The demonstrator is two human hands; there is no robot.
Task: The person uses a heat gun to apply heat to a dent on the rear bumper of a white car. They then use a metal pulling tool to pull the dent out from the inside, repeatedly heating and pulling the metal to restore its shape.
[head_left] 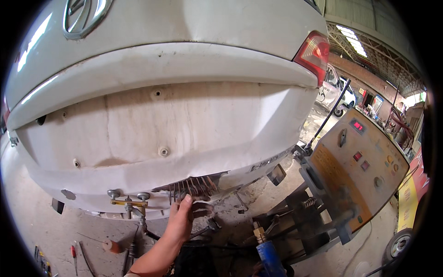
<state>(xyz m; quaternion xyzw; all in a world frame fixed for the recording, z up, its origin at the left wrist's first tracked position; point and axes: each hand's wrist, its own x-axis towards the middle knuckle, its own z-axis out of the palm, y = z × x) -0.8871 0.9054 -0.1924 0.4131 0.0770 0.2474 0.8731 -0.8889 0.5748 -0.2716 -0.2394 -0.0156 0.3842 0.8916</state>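
Left grip (pixel 183 215), partly blurred, at metal hooks (pixel 199 184), closure and hold unclear; right grip unseen.

A person's bare left hand (pixel 181 215) and forearm (pixel 159 249).
Below the hand, toward the elbow, a sliver of pale sleeve (pixel 132 275) edges the forearm.

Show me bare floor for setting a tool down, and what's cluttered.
Bare concrete floor at left, between the white car and the loose tools around the red screwdriver. Smaller bare patch at right, between the car and the control box. Crowded: around the left hand, with the metal pins above.
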